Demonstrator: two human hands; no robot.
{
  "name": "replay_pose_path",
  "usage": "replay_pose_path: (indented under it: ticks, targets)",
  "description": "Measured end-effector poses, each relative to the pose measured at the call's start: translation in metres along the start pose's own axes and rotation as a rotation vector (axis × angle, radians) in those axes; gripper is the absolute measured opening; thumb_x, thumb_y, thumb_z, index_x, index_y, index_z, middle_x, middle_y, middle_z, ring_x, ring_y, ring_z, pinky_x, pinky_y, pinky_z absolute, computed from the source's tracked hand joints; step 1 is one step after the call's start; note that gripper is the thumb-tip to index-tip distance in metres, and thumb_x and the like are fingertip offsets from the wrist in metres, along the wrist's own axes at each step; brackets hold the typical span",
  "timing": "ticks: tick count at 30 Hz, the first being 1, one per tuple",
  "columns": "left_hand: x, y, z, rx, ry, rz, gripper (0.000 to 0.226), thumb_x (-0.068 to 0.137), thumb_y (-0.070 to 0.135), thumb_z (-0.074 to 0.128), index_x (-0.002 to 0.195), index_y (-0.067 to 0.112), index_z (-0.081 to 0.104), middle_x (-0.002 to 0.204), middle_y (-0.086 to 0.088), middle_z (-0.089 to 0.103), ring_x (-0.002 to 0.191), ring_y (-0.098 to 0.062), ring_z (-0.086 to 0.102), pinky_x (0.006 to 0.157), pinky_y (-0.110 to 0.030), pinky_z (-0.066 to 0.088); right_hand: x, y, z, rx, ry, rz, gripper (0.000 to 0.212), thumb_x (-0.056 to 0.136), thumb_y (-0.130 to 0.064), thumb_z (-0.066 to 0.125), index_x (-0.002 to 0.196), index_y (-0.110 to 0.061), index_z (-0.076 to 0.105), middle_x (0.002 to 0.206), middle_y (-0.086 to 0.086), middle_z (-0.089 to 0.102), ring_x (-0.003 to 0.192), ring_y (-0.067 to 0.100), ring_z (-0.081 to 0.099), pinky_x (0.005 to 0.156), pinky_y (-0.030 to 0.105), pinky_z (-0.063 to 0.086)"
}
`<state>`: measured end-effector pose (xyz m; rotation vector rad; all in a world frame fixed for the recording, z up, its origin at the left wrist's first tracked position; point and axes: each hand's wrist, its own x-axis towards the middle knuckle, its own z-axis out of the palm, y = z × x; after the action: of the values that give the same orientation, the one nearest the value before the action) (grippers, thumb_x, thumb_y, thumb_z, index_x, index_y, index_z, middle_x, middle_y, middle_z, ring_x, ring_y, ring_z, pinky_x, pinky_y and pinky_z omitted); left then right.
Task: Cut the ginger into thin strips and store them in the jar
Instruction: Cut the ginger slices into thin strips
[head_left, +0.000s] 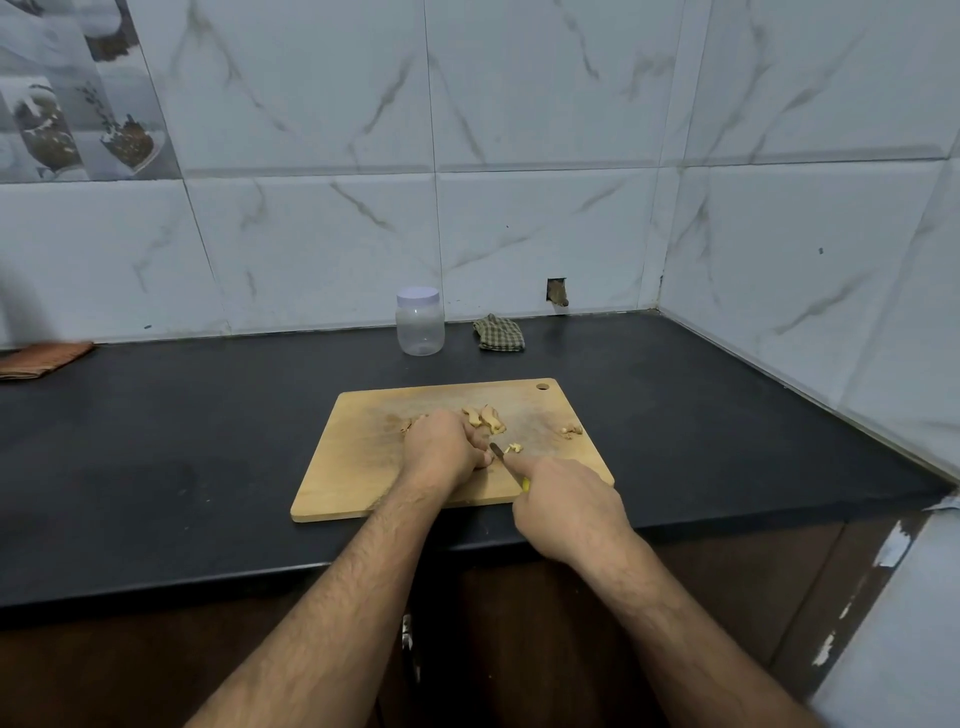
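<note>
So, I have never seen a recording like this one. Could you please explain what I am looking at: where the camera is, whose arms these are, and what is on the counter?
There is no machine here. One camera sits on a person's head and looks forward and down, so the two bare arms are that person's own.

On the black counter lies a wooden cutting board. The left hand presses down on a piece of ginger, mostly hidden beneath it. The right hand grips a small knife with a yellow handle; its blade points at the left hand's fingers. More ginger pieces and a few cut bits lie on the board.

Behind the board stand a clear plastic jar with its lid on, apparently empty, and a checked cloth. A brown folded cloth lies far left.
</note>
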<state>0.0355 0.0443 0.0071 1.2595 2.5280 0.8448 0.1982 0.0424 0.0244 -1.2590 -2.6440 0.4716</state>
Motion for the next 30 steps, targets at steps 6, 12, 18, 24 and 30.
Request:
replay_pose_path:
  ticks: [6,12,18,24,30]
  targets:
    - [-0.0008,0.0008,-0.0012,0.004,0.010,-0.002,0.008,0.079,0.024,0.079,0.087,0.025,0.078,0.100,0.011,0.074,0.099,-0.006,0.061,0.087,-0.025,0.047,0.0022,0.0011,-0.0010,0.007,-0.009,-0.004,0.062,0.093,-0.013,0.046,0.148,-0.042,0.039,0.136,-0.007,0.057,0.118,0.017,0.054,0.075,0.028,0.040]
    - [-0.0012,0.0008,-0.0002,0.004,0.011,-0.012,0.005,0.079,0.023,0.079,0.084,0.024,0.078,0.098,0.012,0.073,0.099,-0.007,0.061,0.086,-0.025,0.047,0.0034,0.0009,-0.0003,0.011,0.009,-0.010,0.062,0.093,-0.015,0.045,0.148,-0.043,0.040,0.135,-0.008,0.058,0.117,0.017,0.054,0.074,0.029,0.040]
    - [-0.0024,0.0035,-0.0009,0.026,0.008,-0.025,0.006,0.080,0.026,0.078,0.086,0.024,0.077,0.095,0.011,0.073,0.098,-0.008,0.063,0.085,-0.027,0.050,0.0029,0.0000,0.0005,0.013,0.014,-0.029,0.062,0.092,-0.015,0.044,0.147,-0.043,0.040,0.136,-0.010,0.057,0.118,0.017,0.054,0.075,0.029,0.039]
    - [-0.0023,0.0044,-0.0010,0.024,0.005,-0.032,0.005,0.079,0.024,0.079,0.084,0.023,0.077,0.094,0.010,0.073,0.096,-0.010,0.063,0.081,-0.025,0.048,0.0069,-0.0006,0.0017,0.027,-0.015,-0.024,0.061,0.093,-0.014,0.044,0.148,-0.041,0.040,0.141,-0.006,0.054,0.121,0.017,0.052,0.079,0.031,0.044]
    - [-0.0036,0.0063,-0.0038,-0.001,-0.001,-0.044,0.003,0.080,0.021,0.078,0.083,0.022,0.078,0.090,0.011,0.073,0.094,-0.008,0.062,0.081,-0.024,0.048,0.0056,-0.0010,0.0047,0.021,-0.015,-0.032,0.061,0.095,-0.011,0.045,0.147,-0.042,0.040,0.137,-0.003,0.056,0.119,0.019,0.054,0.083,0.032,0.046]
